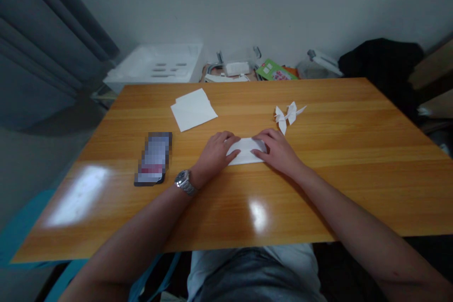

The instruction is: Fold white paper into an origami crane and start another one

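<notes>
A strip of folded white paper lies flat on the wooden table between my hands. My left hand grips its left end, thumb and fingers on the paper. At the other end my right hand holds the paper the same way, fingers curled over the far edge and thumb near the front edge. Just beyond my right hand sit white origami cranes, close together. Loose white paper sheets lie farther off to the left, partly overlapping.
A phone with a blurred screen lies left of my left arm. Behind the table stand a white plastic tray, a green packet and other clutter. A dark cloth heap is at the back right, a grey curtain at left.
</notes>
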### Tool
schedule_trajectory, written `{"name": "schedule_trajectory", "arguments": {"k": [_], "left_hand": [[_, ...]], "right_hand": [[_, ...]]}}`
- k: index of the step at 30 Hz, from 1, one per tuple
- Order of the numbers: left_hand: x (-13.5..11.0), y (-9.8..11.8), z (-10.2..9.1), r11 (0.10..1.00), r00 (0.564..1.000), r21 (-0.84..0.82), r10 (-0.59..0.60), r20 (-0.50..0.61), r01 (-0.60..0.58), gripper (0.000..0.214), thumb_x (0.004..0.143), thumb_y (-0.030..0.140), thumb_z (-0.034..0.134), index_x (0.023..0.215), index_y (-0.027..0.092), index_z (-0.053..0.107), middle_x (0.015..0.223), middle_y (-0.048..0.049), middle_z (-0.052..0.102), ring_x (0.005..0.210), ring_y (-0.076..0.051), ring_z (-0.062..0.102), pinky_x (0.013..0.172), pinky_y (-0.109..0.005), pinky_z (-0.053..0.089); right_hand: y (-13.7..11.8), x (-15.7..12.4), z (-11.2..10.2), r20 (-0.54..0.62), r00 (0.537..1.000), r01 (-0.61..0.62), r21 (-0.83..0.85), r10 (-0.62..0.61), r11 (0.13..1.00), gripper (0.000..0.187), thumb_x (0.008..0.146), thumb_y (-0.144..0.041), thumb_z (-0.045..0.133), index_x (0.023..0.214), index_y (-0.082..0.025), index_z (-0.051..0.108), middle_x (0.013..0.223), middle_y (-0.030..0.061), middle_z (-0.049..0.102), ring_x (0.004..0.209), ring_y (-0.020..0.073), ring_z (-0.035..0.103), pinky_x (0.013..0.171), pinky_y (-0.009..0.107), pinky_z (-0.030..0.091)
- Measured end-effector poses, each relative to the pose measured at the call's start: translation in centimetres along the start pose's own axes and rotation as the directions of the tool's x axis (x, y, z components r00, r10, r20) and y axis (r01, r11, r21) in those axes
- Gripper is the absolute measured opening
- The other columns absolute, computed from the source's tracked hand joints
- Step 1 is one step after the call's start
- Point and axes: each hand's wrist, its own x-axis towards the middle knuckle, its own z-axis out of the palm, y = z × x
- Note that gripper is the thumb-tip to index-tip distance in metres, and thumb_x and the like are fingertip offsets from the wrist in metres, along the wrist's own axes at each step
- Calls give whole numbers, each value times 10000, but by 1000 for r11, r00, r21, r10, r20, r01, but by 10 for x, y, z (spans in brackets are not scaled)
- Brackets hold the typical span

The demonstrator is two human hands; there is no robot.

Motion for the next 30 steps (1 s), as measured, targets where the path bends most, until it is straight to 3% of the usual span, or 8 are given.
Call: {"name": "schedule_trajectory", "arguments": {"k": [9, 17, 30], "left_hand": [[1, -1, -1, 999, 1000, -30, 17, 12, -17, 344, 1014, 359, 568, 1308, 191, 630, 1240, -102, 658, 1108, -281, 597, 998, -447, 482], [0, -1, -2, 998, 999, -51, 36, 10, -36, 318, 1014, 348, 571, 1287, 199, 634, 1214, -94, 666, 1092, -269, 598, 984, -433, 480], [-3, -3, -2, 996, 995, -65, -70, -66, 66, 326, 970, 408, 641, 1193, 173, 674, 1166, -103, 623, 1102, -276, 571, 1030, -444, 477]], "right_hand": [[0, -1, 0, 22, 999, -37, -10, 37, 999, 347, 909, -385, 703, 1216, -224, 699, 1141, 134, 598, 1106, 334, 580, 1022, 551, 495], [-1, 0, -2, 33, 998, -46, -2, 46, 999, 264, 900, -373, 724, 1114, -224, 678, 1099, 113, 607, 1085, 319, 575, 987, 509, 495], [-3, 3, -2, 71, 992, -108, 22, 106, 994, 132, 873, -264, 754, 974, -201, 698, 971, 83, 696, 950, 277, 597, 867, 403, 449]]}}
